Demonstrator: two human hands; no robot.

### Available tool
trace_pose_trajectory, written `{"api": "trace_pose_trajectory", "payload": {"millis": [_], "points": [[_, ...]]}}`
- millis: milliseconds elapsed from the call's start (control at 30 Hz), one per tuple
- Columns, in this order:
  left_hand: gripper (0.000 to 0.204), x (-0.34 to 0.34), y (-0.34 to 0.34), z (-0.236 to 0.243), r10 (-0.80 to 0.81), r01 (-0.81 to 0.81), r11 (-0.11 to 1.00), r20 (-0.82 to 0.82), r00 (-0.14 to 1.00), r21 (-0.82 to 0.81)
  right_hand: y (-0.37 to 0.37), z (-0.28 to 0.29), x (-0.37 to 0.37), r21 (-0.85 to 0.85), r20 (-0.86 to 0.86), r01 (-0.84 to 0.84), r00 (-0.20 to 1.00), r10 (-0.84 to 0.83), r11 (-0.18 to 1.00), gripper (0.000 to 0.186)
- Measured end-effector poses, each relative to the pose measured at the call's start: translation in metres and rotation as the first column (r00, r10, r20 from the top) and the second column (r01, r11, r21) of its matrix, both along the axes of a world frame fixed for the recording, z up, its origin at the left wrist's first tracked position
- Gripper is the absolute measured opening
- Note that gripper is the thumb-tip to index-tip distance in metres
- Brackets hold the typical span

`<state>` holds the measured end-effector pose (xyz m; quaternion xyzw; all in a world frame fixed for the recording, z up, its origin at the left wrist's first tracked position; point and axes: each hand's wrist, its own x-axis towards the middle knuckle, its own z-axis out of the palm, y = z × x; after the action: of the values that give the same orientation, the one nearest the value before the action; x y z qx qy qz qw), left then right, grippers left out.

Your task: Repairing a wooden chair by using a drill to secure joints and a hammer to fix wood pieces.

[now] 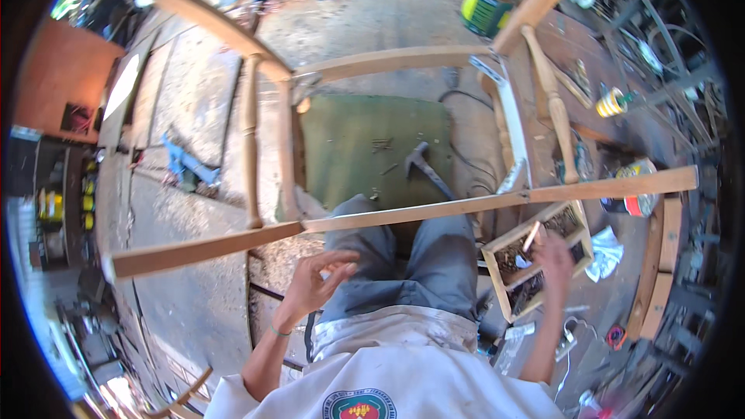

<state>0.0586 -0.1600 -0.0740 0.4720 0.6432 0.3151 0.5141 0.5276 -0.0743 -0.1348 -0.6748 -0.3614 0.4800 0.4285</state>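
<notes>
Bright; right hand (555, 260) blurred (edges bowed).

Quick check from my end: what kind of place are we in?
Probably a woodworking or furniture workshop: a partly built wooden frame with turned spindles stands ahead, a hammer lies on a green pad, and a divided wooden box holds small bits.

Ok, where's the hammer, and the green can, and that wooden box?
Hammer (434, 176): head view, on its handle.
Green can (479, 14): head view, on its side.
Box (496, 285): head view, on the wall at its left.
</notes>
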Motion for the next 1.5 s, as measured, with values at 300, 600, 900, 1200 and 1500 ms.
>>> {"api": "trace_pose_trajectory", "payload": {"millis": [300, 600, 900, 1200, 1500], "points": [[0.044, -0.116, -0.008, 0.012, 0.628, -0.623, 0.734, 0.080, 0.774, 0.270, 0.162, 0.098, 0.038, 0.366, -0.343, -0.044, 0.922, 0.179, 0.930, 0.061], [0.058, -0.111, 0.123, 0.033, 0.370, -0.412, 0.910, 0.552, 0.747, -0.052, 0.236, 0.102, -0.047, -0.056, -0.187, -0.578, 0.807, 0.560, 0.814, 0.035], [0.026, -0.107, 0.140, 0.037, 0.458, -0.478, 0.877, 0.374, 0.807, -0.045, 0.234, 0.112, -0.064, -0.122, -0.127, -0.502, 0.863, 0.489, 0.856, 0.036], [0.023, -0.111, 0.137, 0.034, 0.453, -0.484, 0.874, 0.420, 0.786, -0.036, 0.235, 0.118, -0.068, -0.140, -0.075, -0.488, 0.873, 0.482, 0.861, 0.061], [0.054, -0.120, 0.120, 0.028, 0.431, -0.477, 0.872, 0.291, 0.854, 0.109, 0.225, 0.119, -0.069, -0.135, -0.104, -0.485, 0.874, 0.474, 0.864, 0.043]]}}
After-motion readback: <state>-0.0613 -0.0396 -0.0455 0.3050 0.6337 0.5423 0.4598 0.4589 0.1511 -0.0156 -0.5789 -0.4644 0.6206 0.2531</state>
